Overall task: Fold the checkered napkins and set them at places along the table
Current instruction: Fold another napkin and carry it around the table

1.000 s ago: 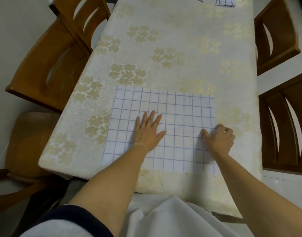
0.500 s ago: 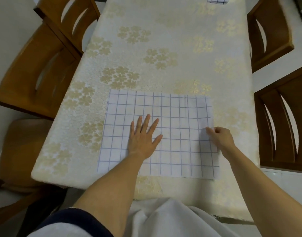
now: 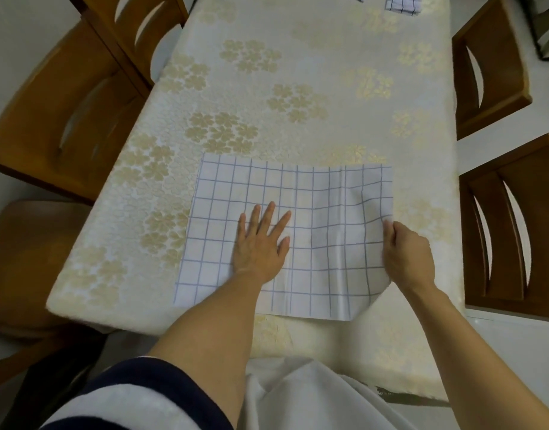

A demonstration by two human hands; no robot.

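Fingers of our right hand point(image 3: 406, 259) pinch the right edge of the checkered napkin point(image 3: 326, 200) and hold it raised off the tablecloth point(image 3: 298, 51), with the near right corner curling under. Our left hand point(image 3: 260, 243) lies flat, fingers spread, pressing the napkin left of its middle. We judge this to be the first fold. The next move calls for carrying the lifted edge leftward over the pinned half and matching it to the left edge. The napkin sits at the table's near end, beneath both hands. At the far end 2 more napkins point(image 3: 402, 4) show, cropped by the frame. Wooden chairs point(image 3: 65, 119) flank both sides.
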